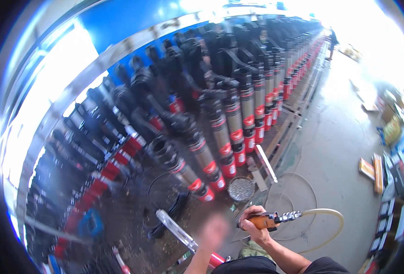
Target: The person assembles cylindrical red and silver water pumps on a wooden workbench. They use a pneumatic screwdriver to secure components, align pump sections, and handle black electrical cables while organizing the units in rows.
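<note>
One orange tool (pixel 263 222) sits near, right of centre, held in your closed right hand (pixel 257 233), its pale hose (pixel 334 215) looping right. Your left hand (pixel 215 231) is blurred, so you cannot tell its grip; a red tube (pixel 217 260) is just beside your left wrist. Farther off, a bowl (pixel 241 189) stands near the upright cylinders (pixel 221 142).
</note>
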A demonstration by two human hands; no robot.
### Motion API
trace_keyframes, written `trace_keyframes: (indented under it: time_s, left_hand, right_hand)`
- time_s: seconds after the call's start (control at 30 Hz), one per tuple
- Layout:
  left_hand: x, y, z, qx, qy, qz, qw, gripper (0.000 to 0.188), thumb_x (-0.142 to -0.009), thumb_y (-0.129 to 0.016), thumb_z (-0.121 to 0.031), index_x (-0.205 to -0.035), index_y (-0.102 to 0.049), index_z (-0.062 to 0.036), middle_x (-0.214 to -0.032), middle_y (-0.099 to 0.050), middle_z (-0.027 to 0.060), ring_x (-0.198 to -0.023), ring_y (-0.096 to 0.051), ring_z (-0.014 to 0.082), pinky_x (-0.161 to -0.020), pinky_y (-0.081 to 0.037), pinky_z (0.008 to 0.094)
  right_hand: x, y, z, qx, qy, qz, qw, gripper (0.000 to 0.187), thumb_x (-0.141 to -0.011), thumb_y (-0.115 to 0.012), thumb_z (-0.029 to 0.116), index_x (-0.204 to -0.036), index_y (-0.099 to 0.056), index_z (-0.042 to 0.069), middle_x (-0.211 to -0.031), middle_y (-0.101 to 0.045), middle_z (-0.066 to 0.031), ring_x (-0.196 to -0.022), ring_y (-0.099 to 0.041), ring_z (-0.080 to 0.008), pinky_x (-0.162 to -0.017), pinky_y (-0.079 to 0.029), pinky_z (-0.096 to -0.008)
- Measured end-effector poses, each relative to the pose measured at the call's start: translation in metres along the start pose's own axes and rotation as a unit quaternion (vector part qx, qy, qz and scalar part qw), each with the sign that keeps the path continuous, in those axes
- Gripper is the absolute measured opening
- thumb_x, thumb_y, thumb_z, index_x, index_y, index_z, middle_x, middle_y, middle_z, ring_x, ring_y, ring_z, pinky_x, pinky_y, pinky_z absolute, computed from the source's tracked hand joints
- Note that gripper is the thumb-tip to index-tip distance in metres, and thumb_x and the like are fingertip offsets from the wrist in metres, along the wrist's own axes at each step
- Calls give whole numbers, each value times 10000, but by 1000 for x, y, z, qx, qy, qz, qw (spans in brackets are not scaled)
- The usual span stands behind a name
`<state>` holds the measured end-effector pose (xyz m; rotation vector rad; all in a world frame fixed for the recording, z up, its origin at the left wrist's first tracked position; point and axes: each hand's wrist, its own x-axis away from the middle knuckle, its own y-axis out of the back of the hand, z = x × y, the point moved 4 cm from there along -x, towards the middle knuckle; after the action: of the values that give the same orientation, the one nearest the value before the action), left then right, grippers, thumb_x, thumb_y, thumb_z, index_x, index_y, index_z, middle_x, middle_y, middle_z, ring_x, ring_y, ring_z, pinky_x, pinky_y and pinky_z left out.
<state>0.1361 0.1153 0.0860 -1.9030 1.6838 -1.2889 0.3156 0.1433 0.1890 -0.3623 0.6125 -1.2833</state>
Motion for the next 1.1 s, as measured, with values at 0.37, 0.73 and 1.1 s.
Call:
trace_keyframes:
  time_s: [0.37, 0.73, 1.1]
  left_hand:
    - [107, 54, 6, 253, -156, -25, 954, 179, -1005, -610, -176, -1030, -661, -6, -838, -634, 48, -616, -489, 81, -540, -379, 227]
    - [126, 81, 28, 362, -149, -90, 916, 119, -997, -623, -158, -997, -646, -42, -840, -679, 64, -676, -626, 122, -594, -500, 241]
    - [119, 131, 12, 365, -53, -287, 884, 159, -1007, -540, -143, -948, -571, 2, -620, -381, -47, -460, -297, 73, -435, -251, 232]
  right_hand:
    - [11, -108, -40, -97, -39, 100, 990, 212, -855, -602, 4, -1041, -507, 35, -868, -540, -104, -711, -561, -183, -682, -493, -361]
    - [40, -125, -80, 12, -51, 178, 983, 180, -859, -567, 27, -1023, -500, 54, -907, -516, -98, -701, -536, -172, -731, -475, -368]
    - [52, -124, -181, 229, -56, 311, 921, 171, -834, -642, -43, -984, -596, 24, -918, -630, -93, -816, -613, -155, -751, -512, -308]
